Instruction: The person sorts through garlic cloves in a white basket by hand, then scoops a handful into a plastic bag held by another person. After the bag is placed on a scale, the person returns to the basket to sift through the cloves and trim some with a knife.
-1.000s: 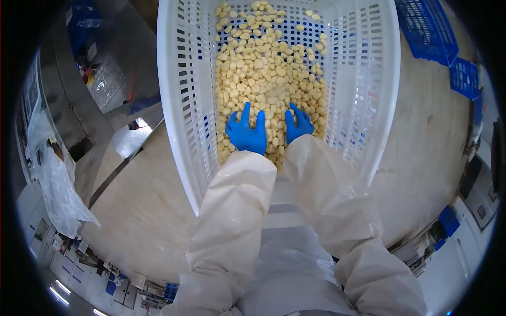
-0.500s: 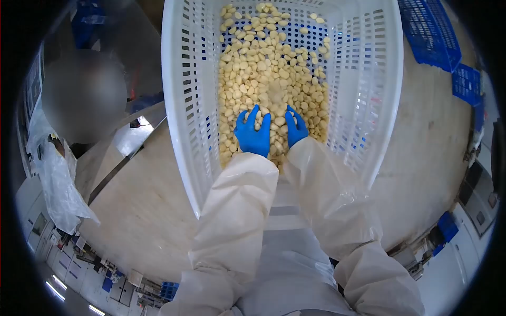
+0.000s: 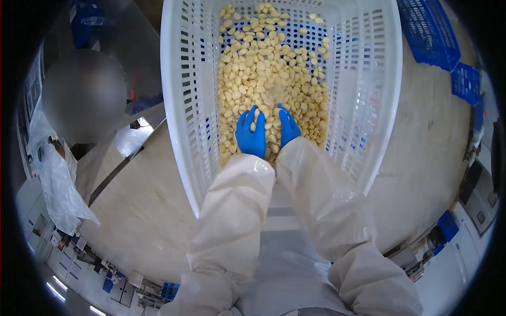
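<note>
A deep white perforated basket [image 3: 387,110] stands in front of me, with a heap of pale yellow rounded pieces [image 3: 247,71] over its bottom. Both my hands wear blue gloves and reach into the near half of the heap. My left hand [image 3: 251,136] is curled, with pieces between its thumb and fingers. Close beside it on the right, my right hand [image 3: 288,128] has its fingers bent in around pieces, the tips partly hidden among them. More pieces sit in the narrow gap between the two hands.
Blue perforated crates [image 3: 429,31] lie at the upper right beyond the basket. To the left are a metal edge [image 3: 118,168] and a clear plastic sheet [image 3: 60,179]. A pale floor [image 3: 142,210] spreads around the basket.
My right hand has moved left, toward my left hand, and the gap between them is smaller. The fingers of my left hand have drawn closer together around the pieces.
</note>
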The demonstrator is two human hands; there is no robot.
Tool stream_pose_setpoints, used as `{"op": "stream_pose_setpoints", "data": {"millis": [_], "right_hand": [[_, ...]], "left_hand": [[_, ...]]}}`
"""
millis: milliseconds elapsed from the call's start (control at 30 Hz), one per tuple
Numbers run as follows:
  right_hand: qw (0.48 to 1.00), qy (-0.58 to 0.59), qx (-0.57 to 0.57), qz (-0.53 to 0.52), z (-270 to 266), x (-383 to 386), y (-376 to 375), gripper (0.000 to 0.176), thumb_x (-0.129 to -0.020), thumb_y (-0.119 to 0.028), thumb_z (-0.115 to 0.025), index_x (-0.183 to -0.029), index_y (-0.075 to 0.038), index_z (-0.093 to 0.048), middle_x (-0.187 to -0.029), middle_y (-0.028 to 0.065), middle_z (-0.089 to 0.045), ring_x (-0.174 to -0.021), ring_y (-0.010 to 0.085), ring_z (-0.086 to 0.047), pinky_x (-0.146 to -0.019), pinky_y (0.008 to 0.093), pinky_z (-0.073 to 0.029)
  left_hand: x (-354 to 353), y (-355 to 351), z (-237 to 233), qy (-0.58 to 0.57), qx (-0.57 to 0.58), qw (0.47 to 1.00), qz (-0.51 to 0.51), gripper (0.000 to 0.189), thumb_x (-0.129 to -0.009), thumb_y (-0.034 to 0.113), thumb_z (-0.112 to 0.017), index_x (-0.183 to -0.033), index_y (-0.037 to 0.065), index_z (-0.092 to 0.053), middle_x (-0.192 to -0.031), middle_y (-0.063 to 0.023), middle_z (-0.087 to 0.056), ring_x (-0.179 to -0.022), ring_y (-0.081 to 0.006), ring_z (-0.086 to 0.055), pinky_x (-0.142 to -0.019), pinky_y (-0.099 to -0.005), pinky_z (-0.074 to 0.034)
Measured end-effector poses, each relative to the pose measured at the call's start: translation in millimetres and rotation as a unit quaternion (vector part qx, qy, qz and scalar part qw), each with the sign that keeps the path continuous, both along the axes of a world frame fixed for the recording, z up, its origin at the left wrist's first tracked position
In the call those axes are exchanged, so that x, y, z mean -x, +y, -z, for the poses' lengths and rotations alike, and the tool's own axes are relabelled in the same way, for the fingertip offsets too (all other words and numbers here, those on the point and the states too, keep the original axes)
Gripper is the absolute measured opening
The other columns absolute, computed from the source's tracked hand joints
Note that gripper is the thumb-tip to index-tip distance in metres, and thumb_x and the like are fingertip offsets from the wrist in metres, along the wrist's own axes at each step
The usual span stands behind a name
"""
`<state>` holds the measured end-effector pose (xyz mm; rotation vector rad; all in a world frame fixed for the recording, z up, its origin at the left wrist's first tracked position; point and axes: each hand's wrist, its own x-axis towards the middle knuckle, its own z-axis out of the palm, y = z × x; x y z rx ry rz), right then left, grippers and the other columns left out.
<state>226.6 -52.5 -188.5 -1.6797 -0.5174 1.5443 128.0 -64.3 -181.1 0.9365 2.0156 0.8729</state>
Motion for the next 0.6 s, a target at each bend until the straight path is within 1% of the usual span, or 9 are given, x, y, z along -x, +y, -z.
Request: {"op": "stream_pose_setpoints", "data": {"millis": [67, 100, 200, 233, 300, 333, 433, 533, 600], "right_hand": [[0.983, 0.149, 0.099, 0.045, 0.7, 1.5, 0.3, 0.045, -0.093, -0.035, -0.051, -0.128, -0.006, -0.052, -0.122, 0.0087, -0.056, -0.111, 0.0184, -0.052, -0.096, 0.0320, -0.040], [0.962, 0.222, 0.147, 0.066, 1.7, 3.1, 3.7, 0.046, -0.093, -0.036, -0.051, -0.127, -0.006, -0.052, -0.122, 0.0085, -0.056, -0.110, 0.0184, -0.053, -0.095, 0.0320, -0.041], [0.941, 0.295, 0.137, 0.088, 25.9, 9.1, 0.0, 0.050, -0.091, -0.039, -0.051, -0.126, -0.004, -0.052, -0.120, 0.0101, -0.057, -0.107, 0.0184, -0.054, -0.093, 0.0315, -0.043], [0.935, 0.310, 0.148, 0.091, 28.4, 8.2, -1.8, 0.051, -0.090, -0.040, -0.052, -0.126, -0.004, -0.052, -0.120, 0.0110, -0.057, -0.106, 0.0185, -0.055, -0.093, 0.0313, -0.043], [0.925, 0.331, 0.163, 0.092, 43.7, 5.7, -8.4, 0.052, -0.089, -0.041, -0.053, -0.126, -0.004, -0.052, -0.119, 0.0121, -0.057, -0.105, 0.0188, -0.056, -0.093, 0.0311, -0.044], [0.922, 0.339, 0.165, 0.093, 41.8, 6.3, -8.2, 0.052, -0.089, -0.041, -0.053, -0.126, -0.004, -0.052, -0.120, 0.0122, -0.057, -0.106, 0.0190, -0.056, -0.093, 0.0311, -0.044], [0.910, 0.365, 0.167, 0.103, 4.4, 12.7, 4.3, 0.052, -0.089, -0.041, -0.053, -0.126, -0.004, -0.052, -0.121, 0.0121, -0.056, -0.106, 0.0194, -0.056, -0.093, 0.0314, -0.044], [0.939, 0.306, 0.126, 0.089, -3.2, 14.2, 6.4, 0.049, -0.091, -0.038, -0.052, -0.127, -0.004, -0.052, -0.120, 0.0111, -0.057, -0.109, 0.0190, -0.055, -0.094, 0.0306, -0.043], [0.954, 0.272, 0.085, 0.093, -18.9, 15.9, 6.4, 0.046, -0.092, -0.035, -0.051, -0.126, -0.004, -0.053, -0.121, 0.0102, -0.057, -0.111, 0.0179, -0.054, -0.095, 0.0294, -0.041]], "left_hand": [[5.5, 2.8, 2.0, -0.125, -0.013, 0.990, -0.063, 0.039, -0.086, 0.025, -0.063, -0.119, 0.004, -0.059, -0.115, -0.0169, -0.059, -0.108, -0.0254, -0.055, -0.094, -0.0339, -0.041], [6.0, 3.4, 1.4, -0.199, -0.006, 0.975, -0.101, 0.038, -0.088, 0.023, -0.062, -0.118, -0.001, -0.059, -0.115, -0.0127, -0.060, -0.106, -0.0191, -0.055, -0.094, -0.0304, -0.041], [3.6, 13.7, -16.6, -0.311, 0.015, 0.927, -0.211, 0.038, -0.087, 0.023, -0.063, -0.116, -0.002, -0.060, -0.118, -0.0099, -0.059, -0.106, -0.0162, -0.054, -0.094, -0.0285, -0.041], [3.6, 15.4, -21.8, -0.335, 0.020, 0.916, -0.220, 0.039, -0.086, 0.021, -0.064, -0.117, -0.002, -0.059, -0.119, -0.0086, -0.059, -0.107, -0.0153, -0.054, -0.094, -0.0270, -0.041], [1.5, 16.6, -26.6, -0.386, 0.023, 0.893, -0.229, 0.038, -0.086, 0.020, -0.063, -0.118, -0.002, -0.059, -0.118, -0.0088, -0.059, -0.106, -0.0154, -0.054, -0.093, -0.0265, -0.041], [1.4, 16.4, -28.0, -0.410, 0.023, 0.881, -0.234, 0.038, -0.086, 0.020, -0.062, -0.119, -0.001, -0.059, -0.117, -0.0088, -0.059, -0.105, -0.0154, -0.055, -0.092, -0.0263, -0.041], [3.2, 13.7, -25.0, -0.459, 0.025, 0.846, -0.271, 0.037, -0.087, 0.019, -0.060, -0.118, -0.001, -0.059, -0.116, -0.0087, -0.060, -0.103, -0.0160, -0.056, -0.091, -0.0260, -0.042], [3.4, 15.6, -30.6, -0.500, 0.014, 0.815, -0.293, 0.035, -0.088, 0.019, -0.059, -0.116, -0.001, -0.060, -0.115, -0.0089, -0.060, -0.102, -0.0169, -0.057, -0.090, -0.0269, -0.044], [0.9, 16.1, -45.8, -0.493, -0.004, 0.828, -0.266, 0.034, -0.088, 0.019, -0.058, -0.115, -0.001, -0.060, -0.114, -0.0090, -0.061, -0.103, -0.0172, -0.057, -0.090, -0.0272, -0.044]]}}
